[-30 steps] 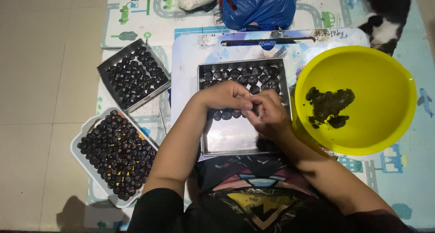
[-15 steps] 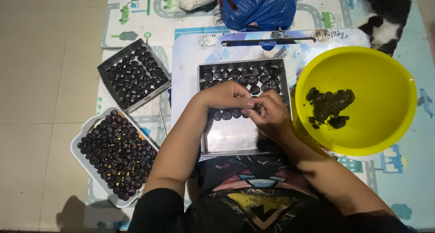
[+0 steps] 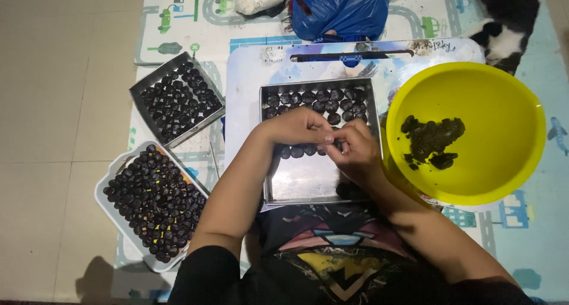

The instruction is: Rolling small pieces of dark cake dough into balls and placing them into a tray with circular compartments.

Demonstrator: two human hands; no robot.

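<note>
Left hand (image 3: 299, 127) and right hand (image 3: 354, 148) pinched together over square metal tray (image 3: 308, 183), likely on a hidden dark ball; upper rows filled, lower half bare. Dark mixture (image 3: 431, 140) left in yellow plastic bowl (image 3: 510, 103).

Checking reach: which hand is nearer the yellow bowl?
Right. The right hand is over the metal tray beside the yellow bowl; the left hand is further away, toward the tray's middle.

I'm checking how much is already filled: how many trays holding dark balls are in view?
3. A metal tray under both hands, partly filled; a full metal tray at upper left; a full white tray at lower left. More may lie out of frame.
</note>
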